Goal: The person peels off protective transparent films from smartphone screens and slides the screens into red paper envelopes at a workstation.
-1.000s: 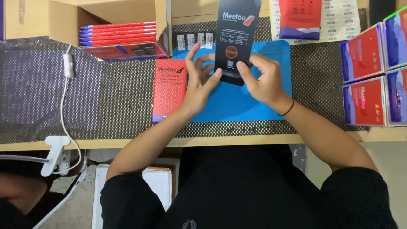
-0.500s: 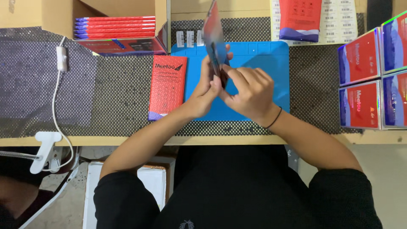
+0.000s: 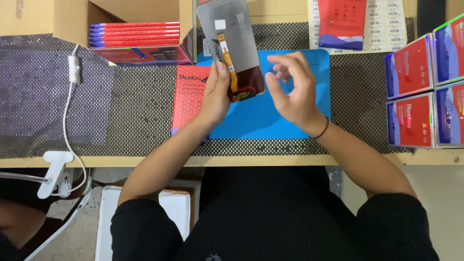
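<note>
1. Workbench setup: wooden table edge (image 3: pixel 270 160) with black perforated anti-slip mesh (image 3: pixel 140 111) over most of it, and a smooth blue rubbery work mat (image 3: pixel 261 121) in the middle.
2. Left hand (image 3: pixel 215 94) grips a phone screen panel (image 3: pixel 232 46) by its lower left edge, holding it tilted up above the mat's far end. Back side faces the camera: grey metal-looking plate, small white sticker, orange flex ribbon (image 3: pixel 227 60) running down it, dark reddish glossy bit at the bottom.
3. Right hand (image 3: pixel 292 89) holds nothing, fingers loosely curled and spread, hovering just right of the panel, not touching it.
4. Flat red box (image 3: pixel 188 96) lies under the left wrist, partly hidden.
5. Cardboard carton (image 3: pixel 140 9) at the back left holds stacked red-and-blue boxes (image 3: pixel 135 34).
6. More red boxes (image 3: pixel 411 96) stand in rows on the right; barcode label sheets (image 3: pixel 386 24) sit behind, with a red pouch (image 3: pixel 347 21) on them.
7. White cable (image 3: pixel 67 125) with an inline switch runs down to a white clamp (image 3: pixel 53 169) on the table edge.
</note>
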